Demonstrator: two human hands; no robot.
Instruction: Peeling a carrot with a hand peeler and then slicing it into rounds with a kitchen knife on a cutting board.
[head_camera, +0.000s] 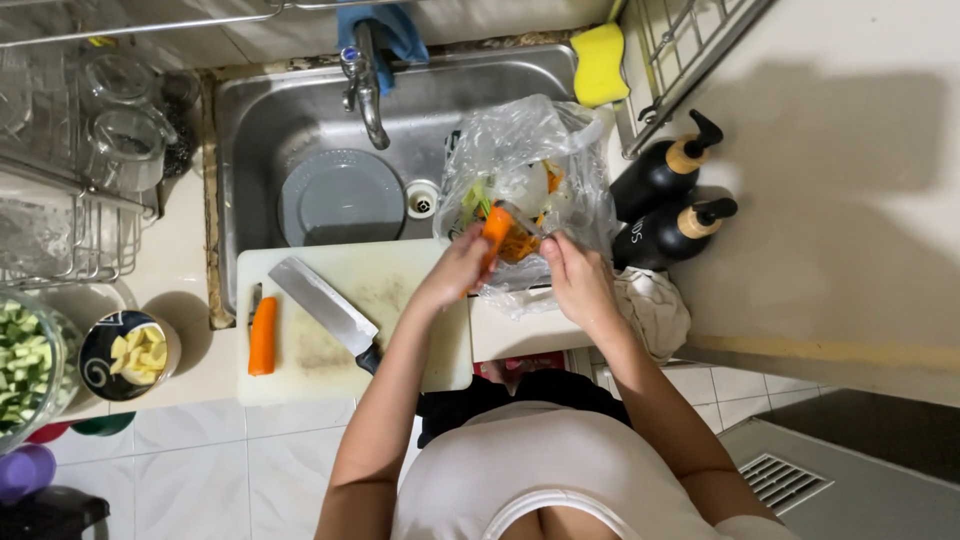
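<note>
My left hand (455, 268) holds an orange carrot (495, 230) over a clear plastic bag (525, 165) with vegetable peelings inside, at the sink's right side. My right hand (578, 278) grips a peeler (528, 225) whose head rests against the carrot. A second carrot (262, 336) lies on the left edge of the white cutting board (400, 285). A cleaver (325, 312) lies diagonally on the board, handle toward me.
A steel sink (300, 115) holds a grey plate (342, 198) under the tap (365, 90). Two black pump bottles (665, 200) stand to the right; a yellow sponge (600, 62) beyond. At left sit a bowl of potato pieces (130, 353), a bowl of chopped cucumber (25, 365) and a dish rack (70, 200).
</note>
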